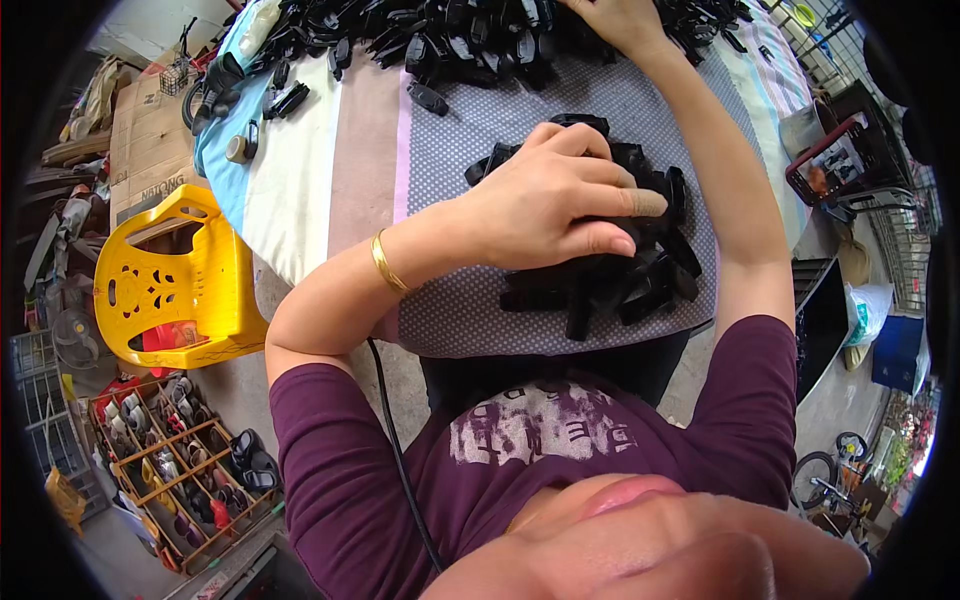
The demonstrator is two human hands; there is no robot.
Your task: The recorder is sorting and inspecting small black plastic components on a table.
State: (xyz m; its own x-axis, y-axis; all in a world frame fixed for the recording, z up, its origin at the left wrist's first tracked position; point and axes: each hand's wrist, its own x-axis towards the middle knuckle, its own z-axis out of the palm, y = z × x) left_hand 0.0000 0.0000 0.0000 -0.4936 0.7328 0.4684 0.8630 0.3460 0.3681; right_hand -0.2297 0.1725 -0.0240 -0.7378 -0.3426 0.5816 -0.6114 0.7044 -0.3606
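My left hand (pixel 565 200) rests palm down over a small heap of black plastic pieces (pixel 650 270) on the near part of the table. Its thumb and index finger are stretched out and apart; a tan bandage (pixel 648 203) wraps the index finger. The other fingers bend over the heap, their tips partly hidden. At the far side my right hand (pixel 625 25) reaches into a large pile of similar black pieces (pixel 470 40). Its fingers are mostly cut off by the upper edge, so what they hold cannot be seen.
A patterned cloth (pixel 365 150) covers the table. Loose black pieces (pixel 288 100) and a small round container (pixel 240 148) lie on its left side. A yellow plastic chair (pixel 180 280) stands left, above a shoe rack (pixel 185 480). A phone-like screen (pixel 830 160) is at the right edge.
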